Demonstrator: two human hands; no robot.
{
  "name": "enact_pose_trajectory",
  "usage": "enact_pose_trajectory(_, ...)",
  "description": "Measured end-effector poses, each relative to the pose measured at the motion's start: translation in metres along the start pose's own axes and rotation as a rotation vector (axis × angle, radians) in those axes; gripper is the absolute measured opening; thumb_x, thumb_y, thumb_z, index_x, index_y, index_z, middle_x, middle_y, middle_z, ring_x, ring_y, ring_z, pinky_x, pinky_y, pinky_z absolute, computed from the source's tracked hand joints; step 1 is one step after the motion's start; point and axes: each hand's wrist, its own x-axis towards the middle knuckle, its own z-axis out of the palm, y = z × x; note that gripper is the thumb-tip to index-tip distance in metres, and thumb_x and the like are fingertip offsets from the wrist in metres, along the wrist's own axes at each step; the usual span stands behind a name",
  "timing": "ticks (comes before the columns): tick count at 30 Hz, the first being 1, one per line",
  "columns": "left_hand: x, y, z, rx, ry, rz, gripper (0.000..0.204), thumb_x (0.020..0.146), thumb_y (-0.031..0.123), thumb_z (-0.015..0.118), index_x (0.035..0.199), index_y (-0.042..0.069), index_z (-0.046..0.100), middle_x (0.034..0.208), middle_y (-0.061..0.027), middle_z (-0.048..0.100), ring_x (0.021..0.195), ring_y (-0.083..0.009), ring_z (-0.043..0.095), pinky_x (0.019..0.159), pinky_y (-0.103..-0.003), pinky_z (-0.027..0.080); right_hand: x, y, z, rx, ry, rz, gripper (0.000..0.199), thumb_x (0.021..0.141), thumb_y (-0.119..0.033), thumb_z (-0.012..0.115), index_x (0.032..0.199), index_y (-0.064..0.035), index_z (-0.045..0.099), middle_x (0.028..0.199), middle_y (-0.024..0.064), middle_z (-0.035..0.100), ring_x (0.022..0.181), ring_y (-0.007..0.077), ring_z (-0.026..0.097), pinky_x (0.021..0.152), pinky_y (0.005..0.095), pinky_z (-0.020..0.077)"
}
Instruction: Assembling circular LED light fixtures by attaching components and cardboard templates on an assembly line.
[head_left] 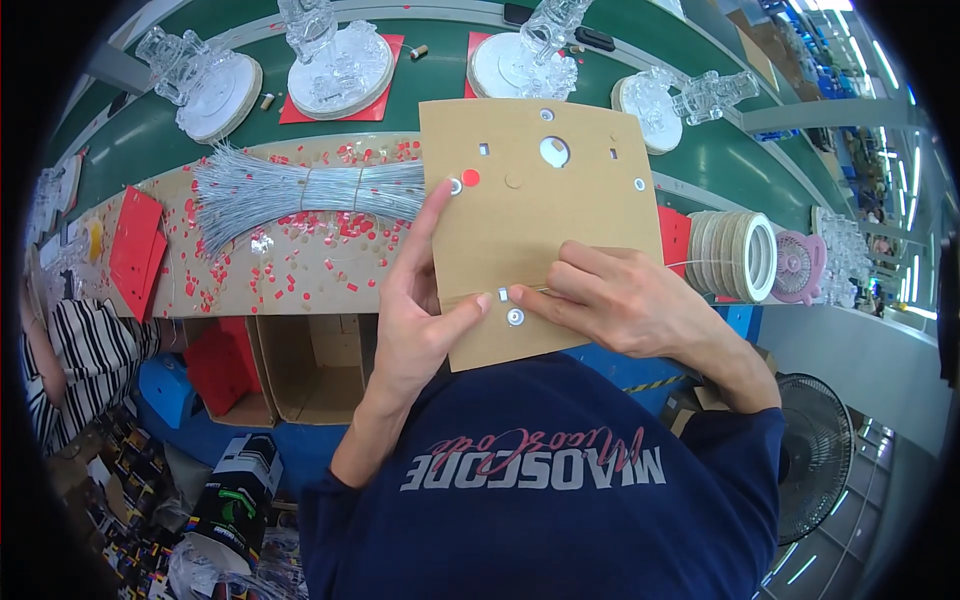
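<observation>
A tan cardboard sheet (pixel 540 220) with punched round holes and small slots stands tilted in front of my chest. My left hand (pixel 420 290) grips its left edge, thumb on the near face beside a small lower slot; the other fingers are partly hidden behind the board. My right hand (pixel 620 300) is closed in a pinch, with its index fingertip at the same slot. A thin pale wire (pixel 705 263) sticks out of that hand to the right. One red dot (pixel 471 178) lies against the board near my left index finger.
A tied bundle of silver wires (pixel 310 190) lies on the brown work surface among scattered red bits. Clear plastic assemblies on round discs (pixel 342 70) stand on the green belt. White rings (pixel 735 255), a pink fan (pixel 798 267) and red sheets (pixel 136 250) flank the workplace. Below sits an open carton (pixel 310 395).
</observation>
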Motion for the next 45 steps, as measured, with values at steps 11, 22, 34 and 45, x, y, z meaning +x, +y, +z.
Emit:
enact_pose_trajectory(11, 0.000, -0.001, -0.001, -0.008, -0.008, 0.003, 0.092, 0.073, -0.009, 0.059, 0.158, 0.006, 0.026, 0.145, -0.0160, 0.051, 0.131, -0.0228, 0.053, 0.110, -0.035, 0.039, -0.010, 0.000, 0.008, 0.022, 0.129, -0.017, 0.053, 0.065, -0.012, 0.065, 0.115, 0.0032, 0.069, 0.090, 0.0060, 0.059, 0.078, 0.0188, 0.061, 0.066, 0.0317, 0.0552)
enact_pose_trajectory(22, 0.005, 0.007, -0.004, -0.053, -0.021, -0.046, 0.093, 0.075, -0.013, 0.058, 0.159, 0.009, 0.025, 0.145, -0.0121, 0.050, 0.129, -0.0181, 0.052, 0.109, -0.033, 0.040, -0.003, -0.002, 0.021, -0.083, 0.212, -0.107, 0.052, 0.062, -0.008, 0.064, 0.110, 0.0102, 0.068, 0.089, 0.0083, 0.059, 0.076, 0.0182, 0.061, 0.064, 0.0303, 0.0543)
enact_pose_trajectory(34, 0.007, 0.011, -0.011, -0.093, -0.078, -0.086, 0.097, 0.075, -0.013, 0.059, 0.161, 0.010, 0.021, 0.147, -0.0140, 0.048, 0.129, -0.0195, 0.052, 0.108, -0.034, 0.042, -0.003, 0.004, 0.020, 0.080, 0.286, -0.002, 0.049, 0.062, -0.007, 0.065, 0.109, 0.0067, 0.070, 0.088, 0.0086, 0.060, 0.075, 0.0205, 0.062, 0.063, 0.0322, 0.0541)
enact_pose_trajectory(45, 0.010, 0.015, -0.011, -0.007, -0.090, -0.105, 0.100, 0.072, -0.007, 0.063, 0.161, 0.008, 0.018, 0.152, -0.0170, 0.042, 0.136, -0.0247, 0.047, 0.114, -0.036, 0.034, -0.004, 0.001, 0.021, 0.011, 0.305, 0.019, 0.046, 0.063, -0.007, 0.066, 0.107, 0.0065, 0.069, 0.089, 0.0089, 0.060, 0.078, 0.0213, 0.062, 0.064, 0.0325, 0.0546)
